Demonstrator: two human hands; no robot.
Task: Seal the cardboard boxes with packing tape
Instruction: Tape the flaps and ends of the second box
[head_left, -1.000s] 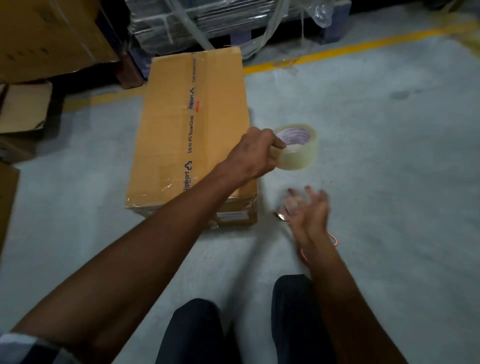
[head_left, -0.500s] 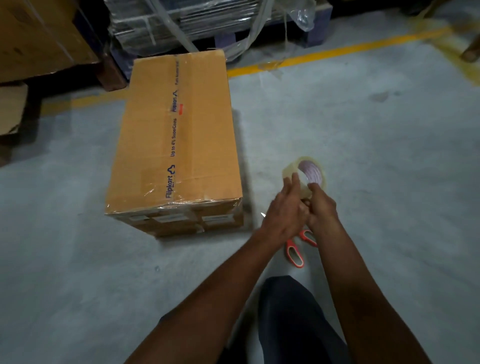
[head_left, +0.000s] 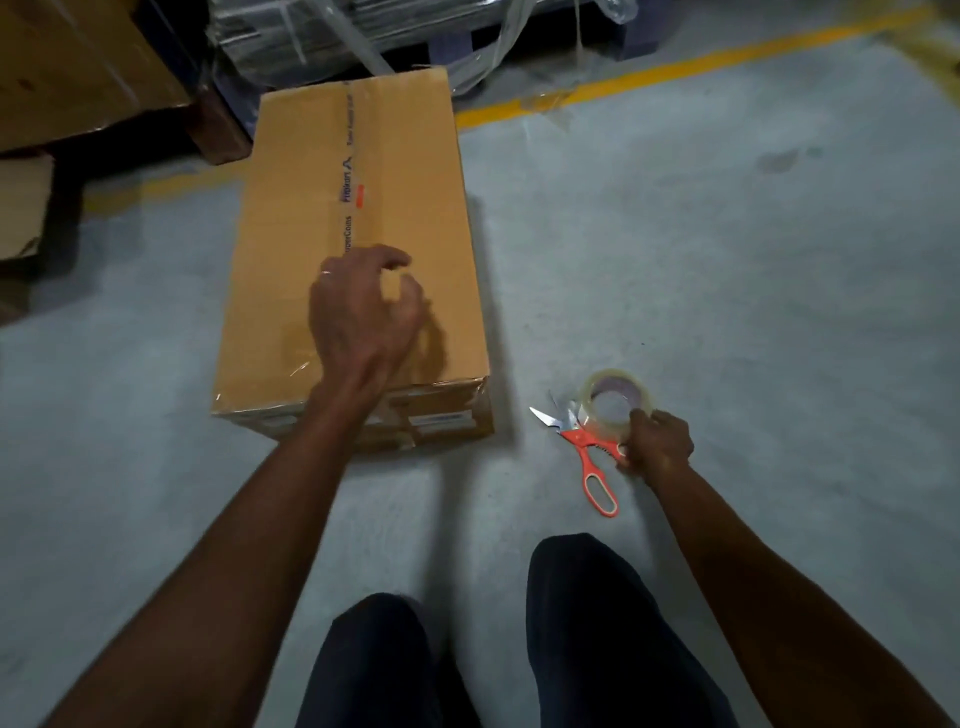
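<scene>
Grip check first: your right hand (head_left: 658, 440) is curled round the near rim of the roll of clear packing tape (head_left: 615, 401), low over the grey concrete floor (head_left: 727, 291). Your left hand (head_left: 361, 317) holds nothing; its fingers (head_left: 395, 258) are loosely bent and spread above the top of the cardboard box (head_left: 291, 218). Whether they touch the board I cannot tell; the shadow beside them suggests a small gap.

Position of the work: the box lies on the floor to your front-left, long axis running away from you. Its centre seam, marked by printed tape (head_left: 349, 208), follows that axis. Glossy clear tape already shows at the near top edge. The near end face (head_left: 441, 421) carries white labels.

Key relation: the roll sits to the right of the box, just past its near right corner, apart from it. Your left hand is the nearer one to the seam; your right has the tape. To lay a strip, the roll likely has to travel leftward and up onto the top, then run along the long axis.

Orange-handled scissors (head_left: 587, 457) lie on the floor just beside the roll, blades pointing toward the box, partly under your right hand.
</scene>
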